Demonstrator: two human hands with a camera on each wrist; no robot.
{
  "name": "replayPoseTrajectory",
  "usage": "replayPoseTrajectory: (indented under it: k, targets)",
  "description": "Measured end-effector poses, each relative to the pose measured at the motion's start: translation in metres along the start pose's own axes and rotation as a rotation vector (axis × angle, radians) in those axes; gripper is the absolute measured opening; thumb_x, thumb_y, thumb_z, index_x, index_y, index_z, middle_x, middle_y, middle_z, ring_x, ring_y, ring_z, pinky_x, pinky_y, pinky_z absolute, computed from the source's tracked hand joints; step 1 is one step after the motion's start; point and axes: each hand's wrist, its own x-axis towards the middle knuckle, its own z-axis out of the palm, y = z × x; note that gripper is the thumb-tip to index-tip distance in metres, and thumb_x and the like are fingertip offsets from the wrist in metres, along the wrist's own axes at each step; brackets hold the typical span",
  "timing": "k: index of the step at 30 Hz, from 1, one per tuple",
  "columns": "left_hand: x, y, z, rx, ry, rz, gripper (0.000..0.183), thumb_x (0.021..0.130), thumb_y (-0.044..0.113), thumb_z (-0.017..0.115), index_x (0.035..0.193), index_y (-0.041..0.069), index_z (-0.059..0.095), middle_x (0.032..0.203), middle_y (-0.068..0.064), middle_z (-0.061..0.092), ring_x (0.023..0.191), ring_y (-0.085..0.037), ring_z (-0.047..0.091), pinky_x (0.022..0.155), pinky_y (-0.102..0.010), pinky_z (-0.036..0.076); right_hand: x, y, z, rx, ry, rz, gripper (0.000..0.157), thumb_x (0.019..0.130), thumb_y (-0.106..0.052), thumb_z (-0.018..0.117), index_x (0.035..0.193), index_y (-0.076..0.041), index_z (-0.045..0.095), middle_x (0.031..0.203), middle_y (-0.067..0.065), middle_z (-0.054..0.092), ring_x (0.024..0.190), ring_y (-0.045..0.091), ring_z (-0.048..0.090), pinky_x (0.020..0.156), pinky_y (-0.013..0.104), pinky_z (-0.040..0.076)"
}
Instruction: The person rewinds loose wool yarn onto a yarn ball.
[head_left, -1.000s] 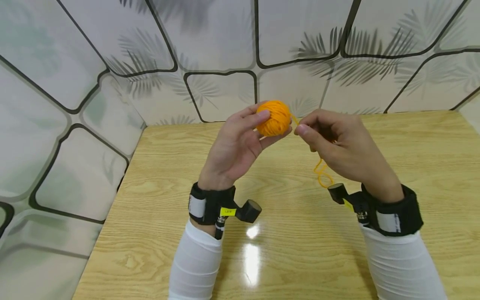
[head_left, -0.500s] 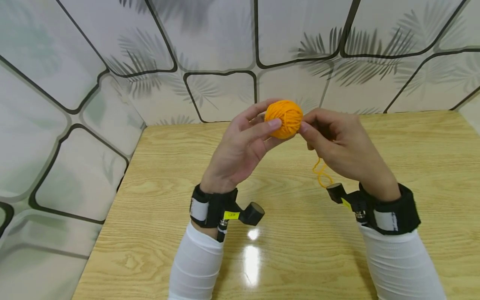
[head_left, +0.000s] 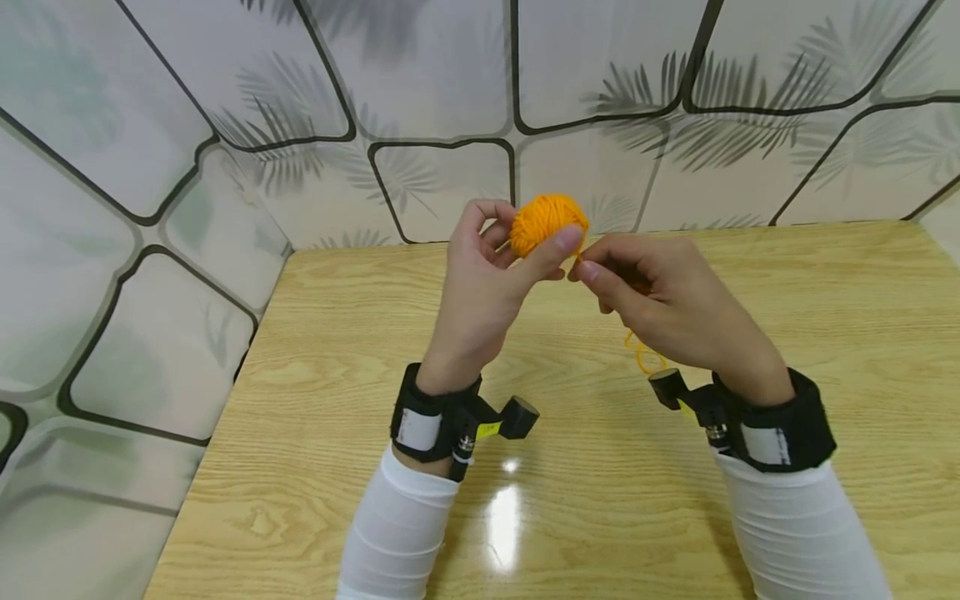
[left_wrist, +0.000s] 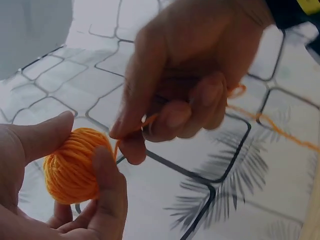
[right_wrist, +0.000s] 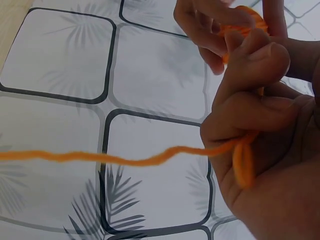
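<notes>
My left hand [head_left: 483,287] holds a small orange ball of yarn [head_left: 545,223] between thumb and fingers, above the far part of the table. Close to its right side, my right hand [head_left: 660,296] pinches the yarn strand [left_wrist: 135,131] between thumb and forefinger. In the left wrist view the strand runs from the ball into the right hand's curled fingers. The right wrist view shows a small loop of yarn [right_wrist: 243,165] at those fingers, and a loose tail [right_wrist: 135,161] leading away to the left. Part of the ball is hidden behind the left fingers there.
A light wood-grain table [head_left: 322,417] lies beneath both hands. Behind it stands a pale wall [head_left: 442,75] with dark outlines and leaf prints. Loose yarn [head_left: 647,354] hangs below the right hand. Each wrist wears a black camera strap [head_left: 431,417].
My left hand has turned the ball, which moved right and then back left; the left thumb now lies across its right side. The right hand has shifted slightly left and down, still pinching the strand.
</notes>
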Motion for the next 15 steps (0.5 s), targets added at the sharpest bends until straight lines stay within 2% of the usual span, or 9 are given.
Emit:
replayPoseTrajectory:
  k: [4, 8, 11, 15]
  targets:
    - [-0.001, 0.001, 0.005, 0.127, 0.051, 0.097, 0.041, 0.079, 0.012, 0.070, 0.097, 0.007, 0.034, 0.094, -0.016, 0.059, 0.081, -0.028, 0.059, 0.071, -0.039, 0.051, -0.001, -0.002, 0.001, 0.005, -0.039, -0.005, 0.009, 0.093, -0.022, 0.053, 0.093, -0.021, 0.062, 0.067, -0.005, 0.048, 0.048, 0.010, 0.038, 0.043, 0.026, 0.032]
    - [-0.004, 0.007, 0.010, 0.289, 0.052, 0.199, 0.039, 0.078, 0.012, 0.071, 0.098, 0.005, 0.039, 0.090, -0.014, 0.058, 0.083, -0.023, 0.057, 0.066, -0.035, 0.050, -0.005, -0.005, -0.002, -0.049, -0.069, -0.037, 0.006, 0.093, -0.023, 0.053, 0.090, -0.024, 0.058, 0.064, -0.006, 0.042, 0.050, 0.008, 0.036, 0.045, 0.026, 0.031]
    - [-0.004, 0.008, 0.009, 0.394, -0.016, 0.248, 0.037, 0.078, 0.013, 0.071, 0.103, 0.004, 0.046, 0.093, -0.010, 0.059, 0.085, -0.018, 0.056, 0.066, -0.034, 0.050, -0.008, -0.006, -0.010, -0.070, -0.013, -0.037, 0.005, 0.092, -0.019, 0.055, 0.089, -0.022, 0.058, 0.064, -0.004, 0.041, 0.050, 0.008, 0.036, 0.044, 0.026, 0.030]
    - [0.001, 0.000, 0.000, 0.437, -0.201, 0.287, 0.035, 0.081, 0.016, 0.069, 0.110, 0.007, 0.053, 0.098, -0.003, 0.062, 0.084, -0.014, 0.058, 0.068, -0.034, 0.050, -0.011, -0.008, -0.021, -0.038, 0.161, -0.009, 0.006, 0.089, -0.009, 0.057, 0.089, -0.012, 0.063, 0.065, 0.000, 0.045, 0.049, 0.009, 0.038, 0.042, 0.025, 0.029]
